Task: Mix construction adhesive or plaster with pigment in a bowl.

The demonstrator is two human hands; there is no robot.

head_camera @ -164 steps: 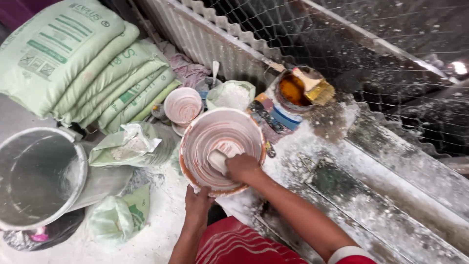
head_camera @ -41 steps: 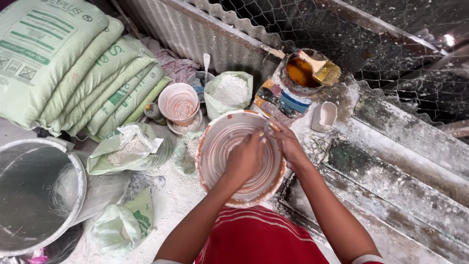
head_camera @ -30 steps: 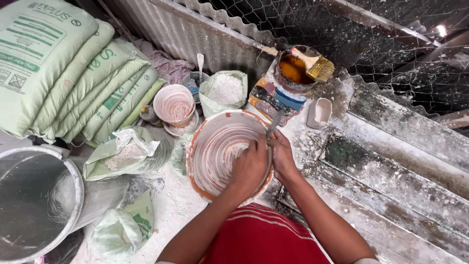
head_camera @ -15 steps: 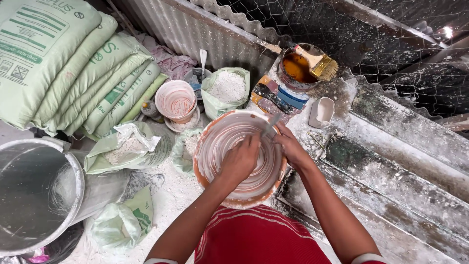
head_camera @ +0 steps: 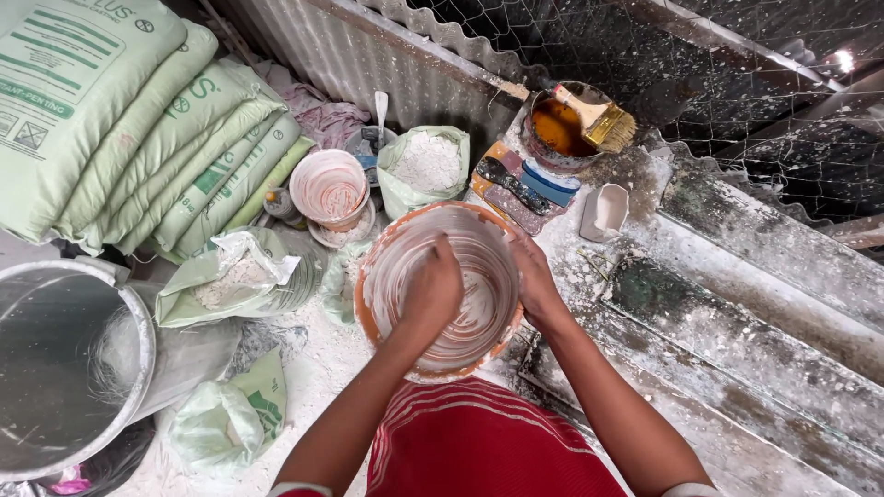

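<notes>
- Head view, looking straight down: an orange-rimmed bucket (head_camera: 440, 287), its inside smeared white, sits on a dusty white surface (head_camera: 318, 364) just in front of the person's red-clothed lap.
- The left hand (head_camera: 431, 293) is inside the bucket, fingers curled together against the white-coated wall; whether it pinches anything cannot be told.
- The right hand (head_camera: 535, 276) grips the bucket's right rim, fingers wrapped over the edge.
- Just behind the bucket, to the left, stands a small cup (head_camera: 330, 191), also streaked white.
- Directly behind the bucket is an open bag of white powder (head_camera: 424, 166).
- Behind the bucket to the right, a tin of amber liquid (head_camera: 562, 129) carries a paintbrush (head_camera: 594, 118) across its top.
- Right of the bucket lies a small white tray (head_camera: 604, 212).
- Left of the bucket is a crumpled pale-green bag (head_camera: 235, 281), open with powder showing.
- Further left behind the bucket, stacked green sacks (head_camera: 120, 129) lean together.
- Far left of the bucket stands a large metal drum (head_camera: 64, 364).
</notes>
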